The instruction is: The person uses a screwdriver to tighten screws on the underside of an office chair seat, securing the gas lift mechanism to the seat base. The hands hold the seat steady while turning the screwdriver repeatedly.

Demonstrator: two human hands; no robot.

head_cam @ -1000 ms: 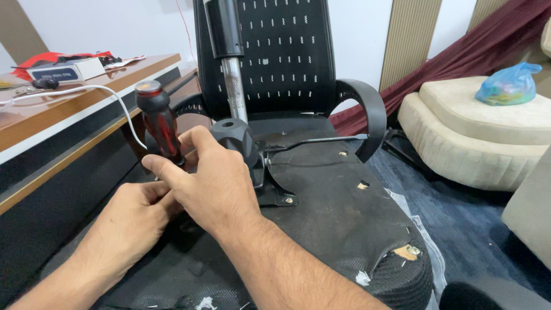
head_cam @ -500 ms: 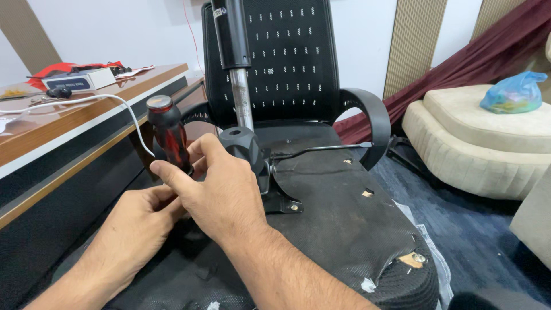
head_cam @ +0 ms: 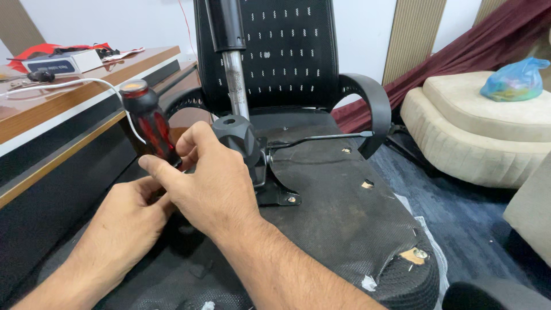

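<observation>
A red and black screwdriver handle (head_cam: 146, 123) stands upright over the underside of an upturned black office chair seat (head_cam: 344, 224). My right hand (head_cam: 206, 183) wraps its fingers around the lower part of the handle. My left hand (head_cam: 129, 221) sits under and beside it, touching near the screwdriver's base; its fingertips are hidden behind my right hand. The black tilt mechanism (head_cam: 244, 143) with its steel gas cylinder (head_cam: 235, 80) and a thin lever rod (head_cam: 321, 138) lies just right of my hands.
A wooden desk (head_cam: 69, 109) with a white cable, a box and red items runs along the left. A mesh chair back (head_cam: 275, 51) with curved armrest (head_cam: 373, 109) stands behind. Cream cushions (head_cam: 482, 132) with a blue plastic bag (head_cam: 513, 77) are at right.
The view has shifted slightly. My hands and the screwdriver keep the same grip, with the handle tilting a little to the left.
</observation>
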